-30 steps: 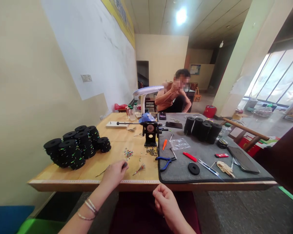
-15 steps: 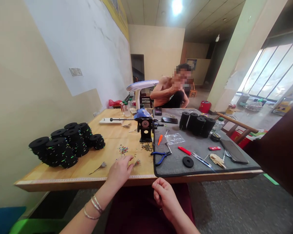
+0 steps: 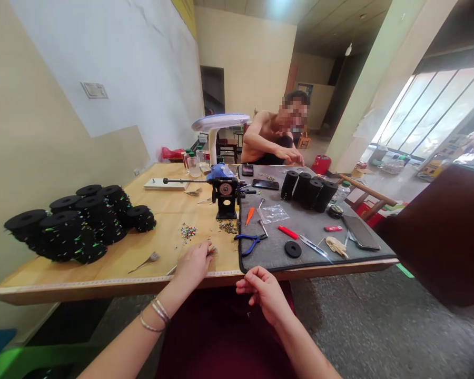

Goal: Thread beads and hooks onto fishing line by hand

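My left hand point(image 3: 193, 264) lies low over the wooden table near its front edge. Its fingertips close around a small wispy bundle of thin strands point(image 3: 213, 252) with colored tips, and a thin stem shows at the other side of the hand. A similar wispy bundle point(image 3: 152, 257) lies to the left. Beyond the fingers sit tiny colored beads point(image 3: 188, 231) and a heap of small metal pieces point(image 3: 228, 226). My right hand point(image 3: 264, 292) hovers before the table edge, thumb and forefinger pinched; whatever they hold is too small to make out.
Black foam spools point(image 3: 92, 210) with bright bits stand left. A black winding device point(image 3: 225, 195) and lamp point(image 3: 221, 122) stand mid-table. The grey mat point(image 3: 272, 252) bears blue pliers point(image 3: 253, 242), scissors point(image 3: 312, 245), a black foam disc point(image 3: 293, 249) and black rolls point(image 3: 308, 188). A person point(image 3: 268, 134) sits opposite.
My left hand has moved rightward over the wispy bundle and its fingers have closed in. The person opposite has lowered a hand from the face toward the table. My view has shifted slightly.
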{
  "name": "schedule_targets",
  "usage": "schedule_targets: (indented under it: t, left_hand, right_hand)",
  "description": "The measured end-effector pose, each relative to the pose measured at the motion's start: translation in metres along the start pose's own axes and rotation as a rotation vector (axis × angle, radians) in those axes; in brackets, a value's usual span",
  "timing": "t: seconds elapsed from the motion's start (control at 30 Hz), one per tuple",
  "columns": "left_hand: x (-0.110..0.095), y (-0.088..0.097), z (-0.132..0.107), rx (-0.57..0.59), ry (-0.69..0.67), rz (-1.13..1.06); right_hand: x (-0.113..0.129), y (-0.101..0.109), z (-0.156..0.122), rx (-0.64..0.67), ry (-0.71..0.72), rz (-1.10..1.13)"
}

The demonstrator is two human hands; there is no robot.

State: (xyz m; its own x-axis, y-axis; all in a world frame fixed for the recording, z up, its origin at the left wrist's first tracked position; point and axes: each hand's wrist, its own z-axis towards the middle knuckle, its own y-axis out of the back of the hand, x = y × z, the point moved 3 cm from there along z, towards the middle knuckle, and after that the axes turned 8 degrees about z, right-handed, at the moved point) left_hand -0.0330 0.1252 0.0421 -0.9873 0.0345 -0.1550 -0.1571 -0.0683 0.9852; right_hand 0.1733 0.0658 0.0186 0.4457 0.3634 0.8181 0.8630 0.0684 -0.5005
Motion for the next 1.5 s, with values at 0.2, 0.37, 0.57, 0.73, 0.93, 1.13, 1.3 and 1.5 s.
schedule_targets:
  t: [0.2, 0.37, 0.57, 0.73, 0.93, 1.13, 1.3, 1.5]
  left_hand:
    - [0.000, 0.001, 0.000, -0.003, 0.000, -0.008]
    - [-0.001, 0.003, 0.001, 0.008, 0.009, -0.032]
    - [-0.001, 0.002, 0.005, 0.025, 0.025, -0.073]
    - [-0.001, 0.001, 0.004, 0.010, 0.034, -0.098]
    - [0.004, 0.015, 0.014, -0.013, 0.032, -0.152]
    - [-0.001, 0.031, 0.051, -0.006, -0.006, -0.183]
    - [-0.010, 0.022, 0.080, 0.061, -0.017, -0.125]
    - [-0.016, 0.010, 0.100, 0.102, -0.023, -0.086]
  right_hand:
    - [0.005, 0.002, 0.003, -0.011, -0.001, 0.014]
    - [0.011, 0.004, 0.006, -0.020, -0.018, 0.087]
    - [0.013, 0.007, 0.009, -0.078, -0.074, 0.203]
    - [0.009, 0.008, 0.008, -0.105, -0.087, 0.211]
    - [0.001, 0.003, 0.008, -0.028, -0.054, 0.164]
    - [-0.011, 0.002, 0.009, 0.012, -0.038, 0.116]
    - [-0.021, 0.004, 0.010, 0.032, -0.040, 0.106]
    - [-0.023, 0.008, 0.009, 0.043, -0.035, 0.126]
